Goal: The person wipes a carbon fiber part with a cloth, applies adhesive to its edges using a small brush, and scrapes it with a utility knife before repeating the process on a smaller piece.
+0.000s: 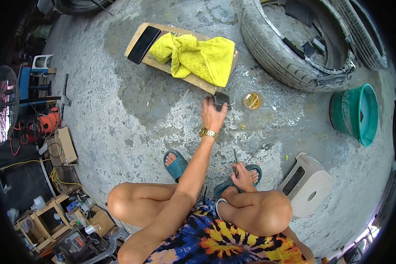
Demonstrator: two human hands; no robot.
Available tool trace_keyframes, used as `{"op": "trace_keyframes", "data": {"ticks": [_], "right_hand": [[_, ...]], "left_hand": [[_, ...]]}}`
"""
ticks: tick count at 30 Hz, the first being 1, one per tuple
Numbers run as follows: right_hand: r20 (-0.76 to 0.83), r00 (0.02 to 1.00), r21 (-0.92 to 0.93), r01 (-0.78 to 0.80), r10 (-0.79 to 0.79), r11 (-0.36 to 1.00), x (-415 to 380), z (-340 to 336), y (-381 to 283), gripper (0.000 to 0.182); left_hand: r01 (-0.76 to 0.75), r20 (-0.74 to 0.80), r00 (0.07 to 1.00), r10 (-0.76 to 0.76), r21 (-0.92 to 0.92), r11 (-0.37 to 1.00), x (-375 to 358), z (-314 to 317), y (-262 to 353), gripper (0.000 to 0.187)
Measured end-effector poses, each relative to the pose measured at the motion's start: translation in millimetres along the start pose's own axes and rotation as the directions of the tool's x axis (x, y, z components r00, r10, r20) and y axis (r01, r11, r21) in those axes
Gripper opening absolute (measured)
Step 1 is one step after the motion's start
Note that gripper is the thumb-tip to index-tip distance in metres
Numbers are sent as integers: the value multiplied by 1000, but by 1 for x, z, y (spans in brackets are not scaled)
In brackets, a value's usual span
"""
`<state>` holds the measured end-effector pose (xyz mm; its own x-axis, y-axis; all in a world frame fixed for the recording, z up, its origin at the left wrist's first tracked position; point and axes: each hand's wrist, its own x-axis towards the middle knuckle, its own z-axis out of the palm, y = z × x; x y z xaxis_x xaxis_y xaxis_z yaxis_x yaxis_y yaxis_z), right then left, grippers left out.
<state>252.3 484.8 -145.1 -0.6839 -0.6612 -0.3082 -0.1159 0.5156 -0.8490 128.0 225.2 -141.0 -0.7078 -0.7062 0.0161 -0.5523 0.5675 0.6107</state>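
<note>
Floor (132, 110): rough matt concrete, patchy. Board (193, 79): bare wood. Cloth (198, 55): yellow, fluffy. Phone (143, 44): glossy black. Tyre (277, 53): matt ribbed rubber. Bucket (361, 114) and stool (310, 185): smooth plastic. Watch (208, 133): shiny gold metal. Sandals (177, 166): matt rubbery.

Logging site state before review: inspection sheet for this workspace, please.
Surface: concrete floor, stained and patchy.
Job's things: small dark block; thin tool.
Clutter: wooden board carrying yellow cloth and phone; yellow-filled dish; tyre; green bucket; white stool.
Hands: left hand grips the block; right hand holds the tool.
Cables: yellow cable at left.
Surroundings: crates, fan.
</note>
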Motion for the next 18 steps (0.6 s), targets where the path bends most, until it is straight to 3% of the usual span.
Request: {"op": "trace_keyframes", "data": {"ticks": [5,12,18], "right_hand": [[0,1000,-4,-7,7,1000,0,0,0,31],[6,1000,-13,-16,16,1000,-1,1,3,30],[0,1000,-14,1,-1,1000,-2,2,4,31]], "left_hand": [[60,69,996,-60,7,998,6,-5,0,54],[28,69,997,-28,7,1000,9,-6,0,54],[25,76,997,-22,-38,999,9,-4,-6,34]]}}
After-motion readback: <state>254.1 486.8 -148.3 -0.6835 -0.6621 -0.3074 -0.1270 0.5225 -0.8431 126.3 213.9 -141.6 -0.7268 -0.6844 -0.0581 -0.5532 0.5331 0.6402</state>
